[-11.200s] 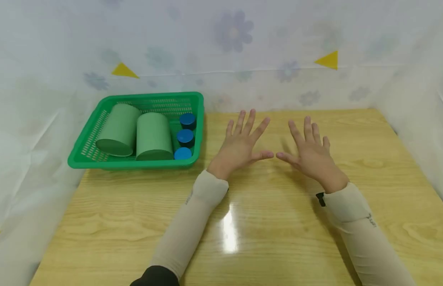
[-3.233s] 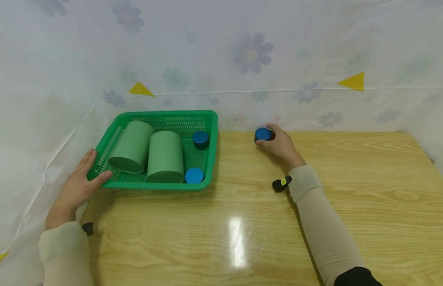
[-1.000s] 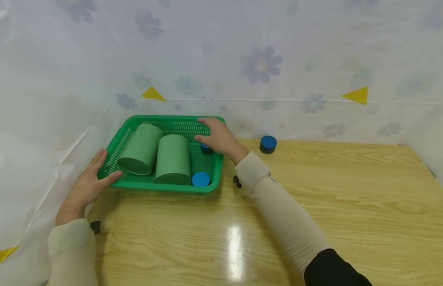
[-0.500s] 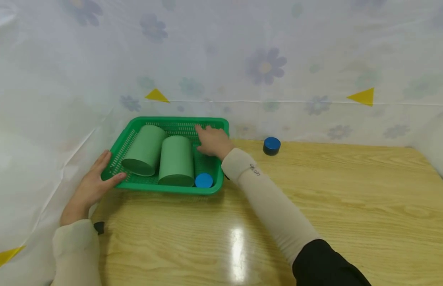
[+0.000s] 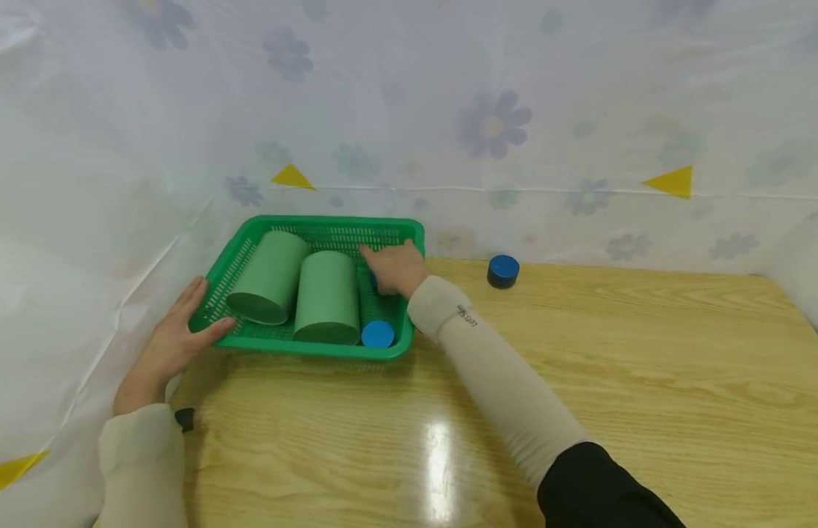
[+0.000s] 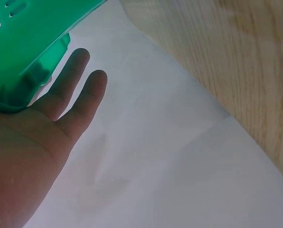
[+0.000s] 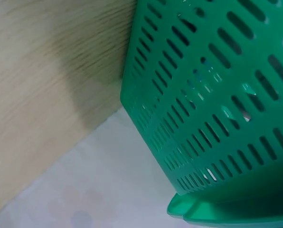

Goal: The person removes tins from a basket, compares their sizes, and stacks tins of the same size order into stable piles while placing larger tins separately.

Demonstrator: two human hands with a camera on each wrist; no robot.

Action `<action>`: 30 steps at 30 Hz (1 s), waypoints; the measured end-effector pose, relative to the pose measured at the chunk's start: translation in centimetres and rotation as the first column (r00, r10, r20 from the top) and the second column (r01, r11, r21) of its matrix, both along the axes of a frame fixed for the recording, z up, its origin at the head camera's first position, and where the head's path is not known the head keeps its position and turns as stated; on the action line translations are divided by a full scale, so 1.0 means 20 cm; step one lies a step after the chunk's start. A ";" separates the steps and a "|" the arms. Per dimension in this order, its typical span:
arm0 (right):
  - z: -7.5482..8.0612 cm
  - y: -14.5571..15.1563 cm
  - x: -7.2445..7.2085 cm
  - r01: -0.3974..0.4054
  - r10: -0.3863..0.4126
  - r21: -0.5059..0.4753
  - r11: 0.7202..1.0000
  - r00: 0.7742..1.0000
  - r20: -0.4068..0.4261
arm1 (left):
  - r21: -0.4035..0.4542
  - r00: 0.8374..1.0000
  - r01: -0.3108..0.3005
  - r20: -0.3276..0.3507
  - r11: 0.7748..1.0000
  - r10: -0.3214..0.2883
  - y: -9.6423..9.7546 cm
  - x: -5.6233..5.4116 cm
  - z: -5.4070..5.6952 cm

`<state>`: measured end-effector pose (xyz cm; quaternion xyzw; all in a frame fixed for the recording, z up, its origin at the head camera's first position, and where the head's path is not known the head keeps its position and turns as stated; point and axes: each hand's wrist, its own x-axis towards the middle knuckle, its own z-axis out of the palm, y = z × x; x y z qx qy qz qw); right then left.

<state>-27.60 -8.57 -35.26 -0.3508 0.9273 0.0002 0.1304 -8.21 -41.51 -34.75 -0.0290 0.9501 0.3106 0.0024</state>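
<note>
Left edge, near side: first yellow triangle (image 5: 12,473) on the white flowered sheet (image 5: 395,88).

Next, left hand (image 5: 166,345) in a pale sleeve (image 5: 141,455), at the near left corner of the green basket (image 5: 309,349). Thumb spread away and reaching over the near rim, other fingers straight along the outer left side. Left wrist view: two fingers extended beyond the basket wall. It touches the corner; no curl round anything seen.

Basket stands on the wooden table (image 5: 646,381), against the far side. Contents, left to right: left green cylinder (image 5: 270,275) and right green cylinder (image 5: 327,297), both on their sides, one flat end facing near; then the near blue container (image 5: 378,334), upright in the near right corner. Behind it, the far blue container (image 5: 374,281), mostly covered by the right hand (image 5: 397,269).

Right hand reaches in over the right rim, knuckles up, one finger pointing left. Remaining fingertips hidden; cannot tell how far apart they are or whether they grip the container. Right wrist view: basket's slotted outer wall only.

Right of the basket, well apart from its rim: third blue container (image 5: 503,271), upright at the table's far edge.
</note>
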 end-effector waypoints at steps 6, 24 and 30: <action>0.00 0.01 -0.01 0.009 -0.011 -0.097 0.995 1.000 -0.014 | 0.000 1.000 0.001 -0.002 1.000 -0.001 0.00 0.00 0.00; 0.01 0.09 -0.01 0.174 -0.054 -0.666 0.725 0.979 0.197 | 0.009 1.000 -0.001 -0.004 1.000 0.002 0.01 0.00 0.01; 0.00 0.13 -0.01 0.226 0.007 -0.833 0.505 0.964 0.266 | 0.013 1.000 -0.002 0.007 1.000 0.002 0.01 0.00 0.01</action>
